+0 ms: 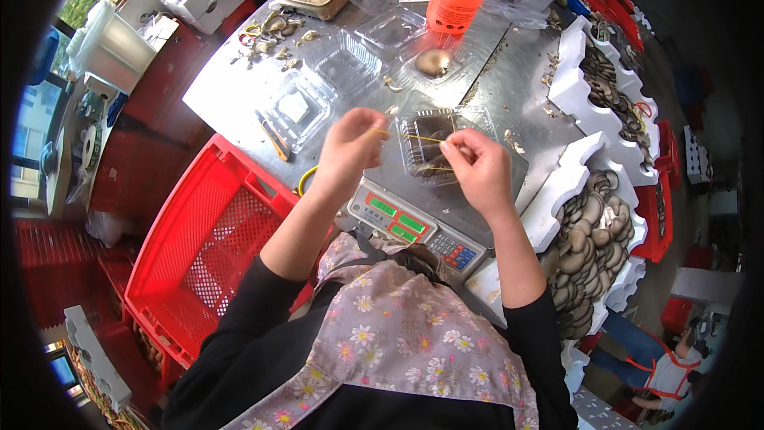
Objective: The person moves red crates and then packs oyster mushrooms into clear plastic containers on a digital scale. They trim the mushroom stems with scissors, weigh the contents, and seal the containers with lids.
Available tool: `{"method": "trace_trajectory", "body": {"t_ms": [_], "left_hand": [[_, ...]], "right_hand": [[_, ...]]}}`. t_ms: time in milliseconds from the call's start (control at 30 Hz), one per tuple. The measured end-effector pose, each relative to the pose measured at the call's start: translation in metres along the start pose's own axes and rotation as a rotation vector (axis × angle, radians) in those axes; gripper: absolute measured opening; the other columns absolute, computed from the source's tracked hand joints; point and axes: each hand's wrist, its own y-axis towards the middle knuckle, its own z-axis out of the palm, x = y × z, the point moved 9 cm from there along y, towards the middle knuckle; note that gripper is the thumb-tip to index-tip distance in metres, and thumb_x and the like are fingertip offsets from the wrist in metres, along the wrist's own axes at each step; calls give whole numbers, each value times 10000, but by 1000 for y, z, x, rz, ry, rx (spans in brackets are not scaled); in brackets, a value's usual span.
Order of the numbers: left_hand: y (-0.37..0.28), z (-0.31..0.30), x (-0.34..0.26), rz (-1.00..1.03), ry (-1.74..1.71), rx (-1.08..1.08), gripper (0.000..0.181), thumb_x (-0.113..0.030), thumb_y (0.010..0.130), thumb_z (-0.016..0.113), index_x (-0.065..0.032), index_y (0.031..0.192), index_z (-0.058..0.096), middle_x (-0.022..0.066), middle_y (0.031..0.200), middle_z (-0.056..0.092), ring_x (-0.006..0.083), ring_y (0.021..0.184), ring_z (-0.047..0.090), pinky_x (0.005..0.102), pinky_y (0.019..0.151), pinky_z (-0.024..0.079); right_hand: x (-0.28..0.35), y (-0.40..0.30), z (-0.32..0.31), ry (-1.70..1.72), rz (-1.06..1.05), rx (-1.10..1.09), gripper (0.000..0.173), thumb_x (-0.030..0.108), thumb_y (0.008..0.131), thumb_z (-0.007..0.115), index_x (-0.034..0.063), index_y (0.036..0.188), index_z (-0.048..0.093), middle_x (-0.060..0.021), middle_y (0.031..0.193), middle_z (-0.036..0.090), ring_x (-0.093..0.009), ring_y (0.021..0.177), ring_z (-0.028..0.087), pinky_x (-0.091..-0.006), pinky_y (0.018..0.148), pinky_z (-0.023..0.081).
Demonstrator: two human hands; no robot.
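A thin yellow rubber band [425, 138] is stretched between my two hands, above the near edge of a clear plastic clamshell box [477, 116]. My left hand [352, 146] pinches one end, to the left of the box. At its near right corner my right hand [474, 161] pinches the other end between thumb and fingers. Dark oyster mushrooms [439, 131] fill the box. It rests on the platform of a digital scale [391, 212] with lit green displays. Another yellow strand runs over the box near its far side.
Empty clear trays [343, 63], an orange-handled cutter [276, 142] and an orange spray bottle [455, 0] lie or stand beyond. A red plastic crate [209, 245] is at the left. White foam boxes [540, 215] of oyster mushrooms [588, 245] line the right; a person [653, 364] stands farther off.
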Motion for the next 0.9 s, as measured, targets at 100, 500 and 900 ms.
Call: {"method": "trace_trajectory", "body": {"t_ms": [100, 500, 900], "left_hand": [[11, -33, 7, 5, -97, -93, 88, -120, 925, 562, -46, 932, 514, -44, 669, 418, 27, 490, 306, 193, 419, 246], [100, -14, 100, -347, 104, -176, 277, -271, 924, 560, -20, 828, 493, 15, 648, 417, 88, 472, 354, 261, 397, 336], [101, -9, 114, -632, -195, 47, 144, -158, 946, 472, -38, 907, 542, -23, 611, 401, 65, 473, 302, 211, 417, 253]], "right_hand": [[-30, -6, -27, -34, 83, -78, 103, 78, 820, 670, 10, 761, 620, 55, 511, 399, -12, 488, 316, -220, 438, 256], [-142, 75, -78, -630, 291, -239, 175, 276, 839, 625, 104, 858, 652, -160, 838, 669, -362, 827, 640, -444, 691, 502], [-144, 64, -78, -301, 301, -188, 170, 155, 876, 567, 15, 786, 599, -139, 710, 640, -237, 619, 657, -375, 548, 482]]}}
